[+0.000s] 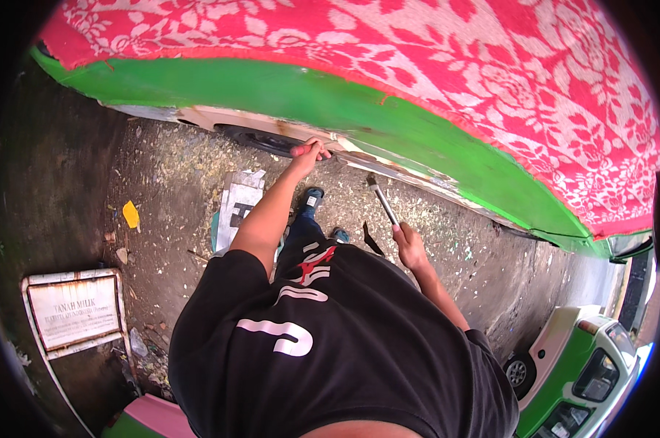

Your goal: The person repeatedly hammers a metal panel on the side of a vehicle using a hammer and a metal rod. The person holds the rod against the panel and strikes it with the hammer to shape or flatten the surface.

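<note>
My left hand (312,155) is closed around a red-handled tool (298,151) at the lower side of a green vehicle body (257,91). Its working end is too small to make out against the bare, scraped strip (388,162) of the lower panel. Lower and to the right, my right hand (410,247) grips a hammer (385,203) by its handle, with a silver shaft and the head pointing up toward the panel. The hammer head is apart from the vehicle and from my left hand.
A red and white floral cloth (417,66) covers the vehicle's top. On the chip-strewn ground are flattened cardboard (241,196), a yellow scrap (131,214) and a dark strip (372,239). A framed sign (74,310) stands left; another green vehicle (574,365) is at lower right.
</note>
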Demonstrator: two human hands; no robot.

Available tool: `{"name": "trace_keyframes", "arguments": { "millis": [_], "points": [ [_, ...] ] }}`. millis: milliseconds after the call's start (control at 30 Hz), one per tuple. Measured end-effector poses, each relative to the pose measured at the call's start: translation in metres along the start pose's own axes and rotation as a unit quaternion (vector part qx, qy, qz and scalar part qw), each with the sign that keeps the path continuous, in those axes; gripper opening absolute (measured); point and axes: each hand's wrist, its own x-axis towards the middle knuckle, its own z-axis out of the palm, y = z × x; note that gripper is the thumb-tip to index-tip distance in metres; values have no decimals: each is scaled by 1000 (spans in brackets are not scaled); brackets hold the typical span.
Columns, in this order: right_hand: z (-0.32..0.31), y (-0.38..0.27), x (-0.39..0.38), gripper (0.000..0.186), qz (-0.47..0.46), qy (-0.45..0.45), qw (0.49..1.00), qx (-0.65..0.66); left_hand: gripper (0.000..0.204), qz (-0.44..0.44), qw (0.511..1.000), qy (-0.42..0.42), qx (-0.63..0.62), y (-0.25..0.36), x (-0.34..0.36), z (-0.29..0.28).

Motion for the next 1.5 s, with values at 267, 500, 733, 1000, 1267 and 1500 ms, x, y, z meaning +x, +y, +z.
{"name": "trace_keyframes", "arguments": {
  "millis": [267, 500, 733, 1000, 1267, 1500],
  "points": [
    [5, -65, 55, 41, -94, -102, 980, -141, 20, 59, 994, 23, 88, -1, -5, 5],
    [1, -68, 56, 40, -72, -89, 984, -133, 12, 181, 980, 42, 77, -7, -16, 12],
    [-7, -68, 56, 39, -48, -69, 987, -139, 18, 91, 994, 64, 19, -9, -11, 16],
    [10, -135, 80, 39, -90, -106, 976, -170, 23, 165, 947, -37, -274, -48, 14, -1],
    [32, -162, 95, 33, -207, -73, 932, -288, 22, 83, 990, 59, -94, -15, 4, 15],
    [25, -165, 88, 34, -320, 3, 894, -314, 24, 87, 992, 63, -60, -18, 9, 12]
  ]
}}
